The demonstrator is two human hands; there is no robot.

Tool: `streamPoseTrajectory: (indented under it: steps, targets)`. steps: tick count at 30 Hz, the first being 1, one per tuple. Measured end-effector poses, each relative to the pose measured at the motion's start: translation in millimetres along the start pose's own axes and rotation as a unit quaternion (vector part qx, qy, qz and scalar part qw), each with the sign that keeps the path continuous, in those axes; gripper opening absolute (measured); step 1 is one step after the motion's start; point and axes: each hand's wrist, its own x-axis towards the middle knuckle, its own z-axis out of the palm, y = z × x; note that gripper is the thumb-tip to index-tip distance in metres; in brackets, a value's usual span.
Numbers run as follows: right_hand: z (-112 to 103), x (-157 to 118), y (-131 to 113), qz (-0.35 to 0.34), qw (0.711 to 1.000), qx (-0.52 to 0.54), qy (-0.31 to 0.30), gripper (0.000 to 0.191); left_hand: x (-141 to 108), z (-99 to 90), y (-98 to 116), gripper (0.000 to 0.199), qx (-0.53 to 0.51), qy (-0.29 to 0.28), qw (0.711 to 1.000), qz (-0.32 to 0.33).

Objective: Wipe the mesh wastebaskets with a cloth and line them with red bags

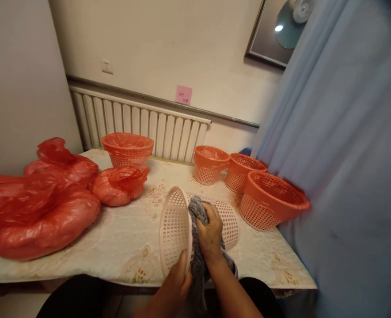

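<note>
Our left hand (179,276) pinches the rim of the pale pink basket (174,225), tipped on its side at the tabletop's (125,238) near middle; our right hand (211,230) clutches the gray cloth (197,211) against it. Red bags (49,223) lie left.

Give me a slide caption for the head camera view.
Left hand grips a pale pink basket lying on its side, right hand holding a gray cloth against it.

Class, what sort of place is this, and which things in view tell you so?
Probably a room in a home, though I can't be certain: there is a white ribbed radiator along the plain cream wall, a long light-blue fabric curtain and a pale flower-patterned table cover.
</note>
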Motion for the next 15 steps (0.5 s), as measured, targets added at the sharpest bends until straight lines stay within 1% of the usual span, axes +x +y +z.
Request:
streamPoseTrajectory:
  steps: [2,4,7,9,12,14,15]
  targets:
    - [0.6,8.6,3.0,-0.002,1.000,0.001,-0.009,0.037,-1.4,1.4,-0.8,0.056,-0.004,0.008,1.000,0.001]
    - [0.0,15.0,8.6,-0.009,1.000,-0.003,-0.022,0.037,-1.8,0.8,4.2,0.056,-0.004,0.015,1.000,0.004]
    - [-5.0,23.8,24.4,-0.022,0.998,-0.031,-0.041,0.036,-2.9,-0.7,11.5,0.054,-0.001,0.016,1.000,0.003]
    - [-12.4,30.5,42.2,-0.028,0.997,-0.058,-0.040,0.033,-5.1,-0.3,11.9,0.053,0.005,0.013,1.000,-0.003]
    - [-30.6,39.3,79.7,-0.019,0.995,-0.093,-0.021,0.027,-9.0,2.3,7.4,0.053,0.025,0.022,0.999,-0.015]
    - [-46.2,41.3,107.7,0.003,0.993,-0.119,-0.005,0.030,-10.9,4.0,4.9,0.054,0.036,0.028,0.999,-0.008]
    - [-54.1,40.5,120.9,0.019,0.991,-0.135,0.014,0.034,-11.4,4.4,4.6,0.054,0.038,0.028,0.999,0.005]
